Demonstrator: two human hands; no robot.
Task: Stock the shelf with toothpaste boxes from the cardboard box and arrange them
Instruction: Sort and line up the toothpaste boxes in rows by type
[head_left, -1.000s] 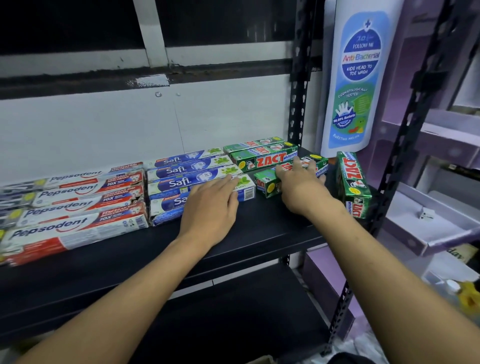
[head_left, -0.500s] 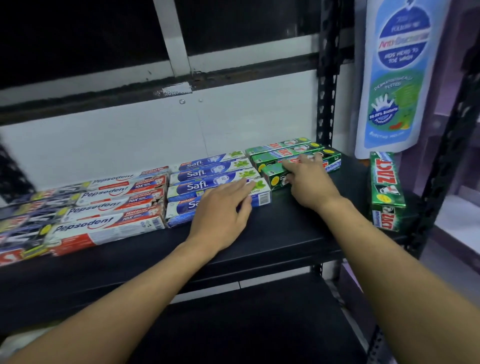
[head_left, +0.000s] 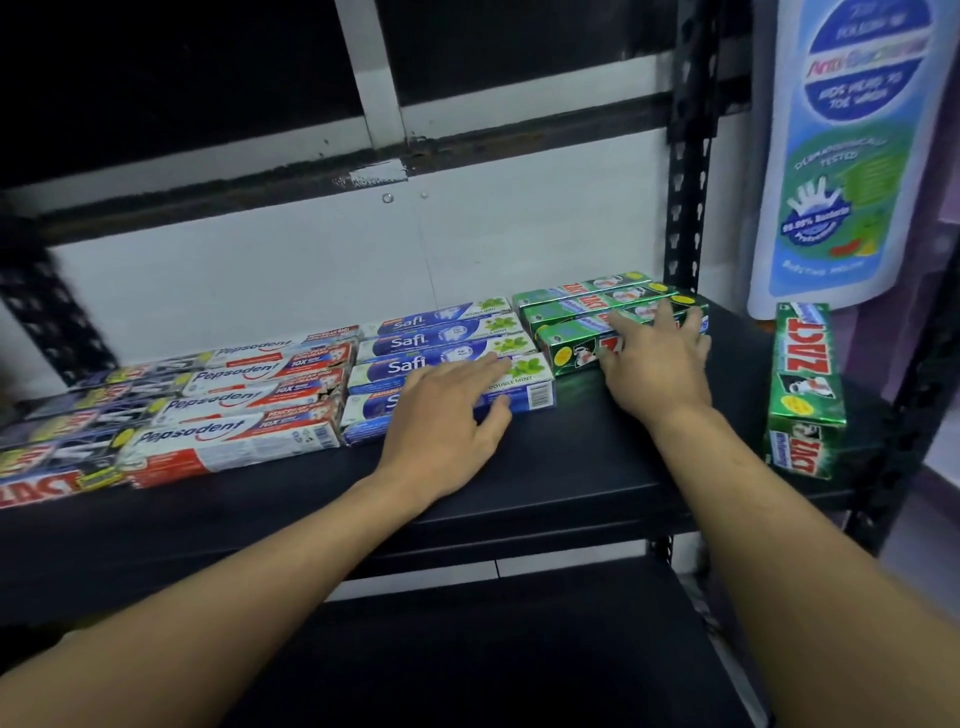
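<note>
Front Zact box (head_left: 571, 353), earlier askew, now squared beside Safi boxes (head_left: 436, 339); left hand (head_left: 447, 421) and right hand (head_left: 654, 366) press flat, grips open; row nearly arranged.

Both hands flat on the shelf (head_left: 571, 467) stock: left hand (head_left: 447, 415) on the blue toothpaste boxes (head_left: 441, 343), right hand (head_left: 657, 364) on the green boxes (head_left: 571, 317). One green box (head_left: 805, 384) sits apart at right.

Black shelf (head_left: 597, 467), toothpaste boxes laid flat in side-by-side groups.
Along the far half, left to right: dark Zact boxes (head_left: 52, 447) at the left edge, blurred; red-and-white Pepsodent boxes (head_left: 228, 441); blue Safi boxes (head_left: 415, 340); green Zact boxes (head_left: 571, 312). A single green Zact box (head_left: 805, 384) lies well apart at the right end, its length running near to far.
</note>
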